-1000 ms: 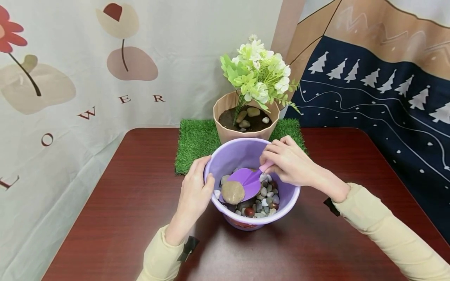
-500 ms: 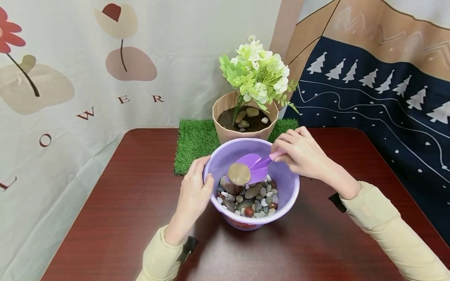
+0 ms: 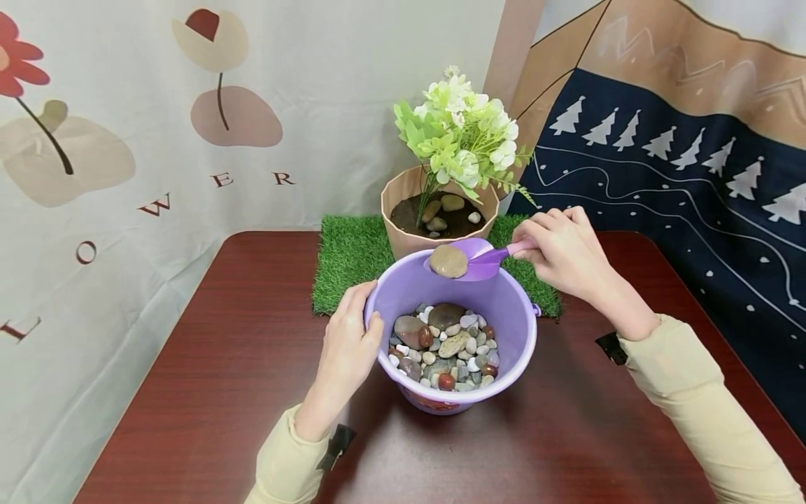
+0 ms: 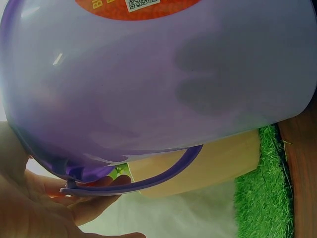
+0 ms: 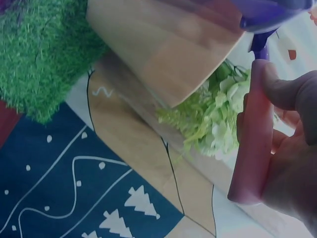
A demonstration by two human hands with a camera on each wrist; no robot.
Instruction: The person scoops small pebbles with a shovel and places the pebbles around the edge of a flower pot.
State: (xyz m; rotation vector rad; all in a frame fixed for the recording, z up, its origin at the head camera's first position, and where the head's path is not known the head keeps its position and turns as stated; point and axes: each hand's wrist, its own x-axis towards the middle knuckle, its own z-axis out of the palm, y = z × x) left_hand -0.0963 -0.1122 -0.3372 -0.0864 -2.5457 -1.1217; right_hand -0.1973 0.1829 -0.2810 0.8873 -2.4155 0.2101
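Note:
A purple bucket (image 3: pixel 513 315) stands on the table, its floor covered with pebbles (image 3: pixel 453 350) of mixed sizes and colours. My left hand (image 3: pixel 349 336) grips its left rim, and in the left wrist view those fingers lie by the bucket's hanging handle (image 4: pixel 163 178). With my right hand (image 3: pixel 560 248) I hold a toy shovel by its pink handle (image 5: pixel 251 144). The purple blade (image 3: pixel 481 266) overlaps the bucket's far rim in the head view and carries one large tan stone (image 3: pixel 448 261).
Behind the bucket, a beige flowerpot (image 3: pixel 403 238) sits on a green turf mat (image 3: pixel 346 266). It holds dark soil (image 3: pixel 409 210), several stones and a white-flowered plant (image 3: pixel 462 133). Printed curtains (image 3: pixel 315 105) hang behind the reddish-brown table (image 3: pixel 252 315).
The shovel, with the tan stone on it, has risen from the pebbles up and away to the bucket's far rim. The left hand has stayed at the rim.

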